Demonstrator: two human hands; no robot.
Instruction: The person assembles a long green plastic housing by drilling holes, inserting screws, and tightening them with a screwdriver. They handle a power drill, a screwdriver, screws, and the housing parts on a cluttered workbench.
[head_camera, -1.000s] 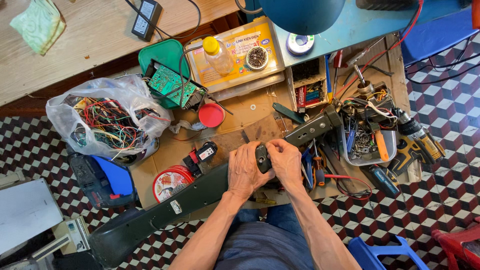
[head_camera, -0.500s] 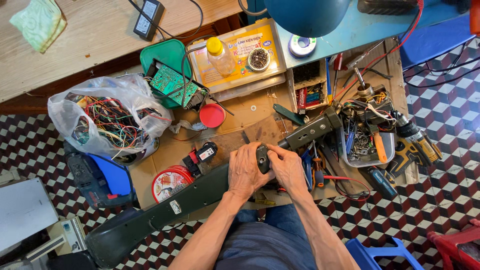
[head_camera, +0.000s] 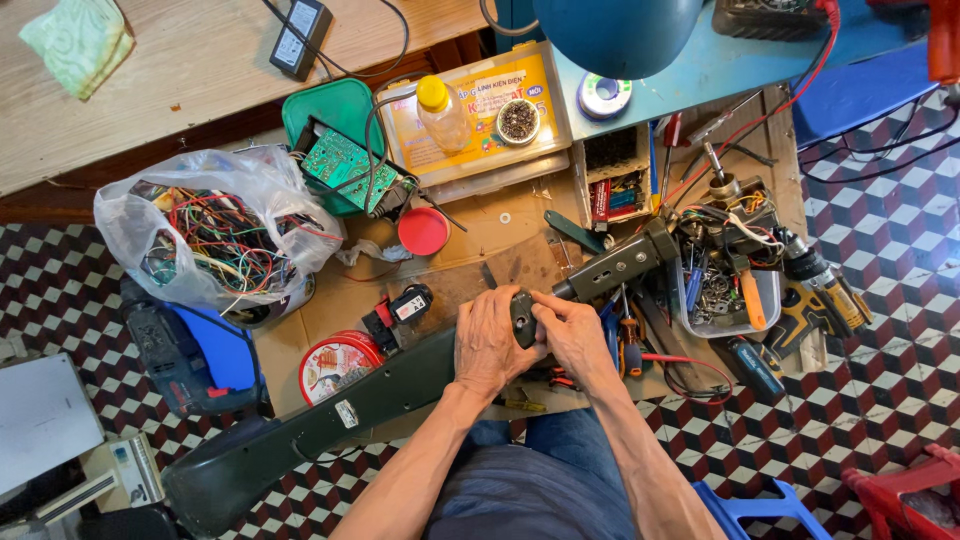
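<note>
- Little change over the last second: our left hand (head_camera: 487, 345) and right hand (head_camera: 575, 335) stay wrapped around the middle joint of the long dark green tool body (head_camera: 400, 395), thumbs on its black round knob (head_camera: 522, 316).
- Body lies diagonally across our lap and the cardboard work surface (head_camera: 480, 235).
- Left of the body: clear plastic bag (head_camera: 215, 225) stuffed with coloured wires.
- Right of it: grey tray (head_camera: 725, 295) of small tools and metal bits.
</note>
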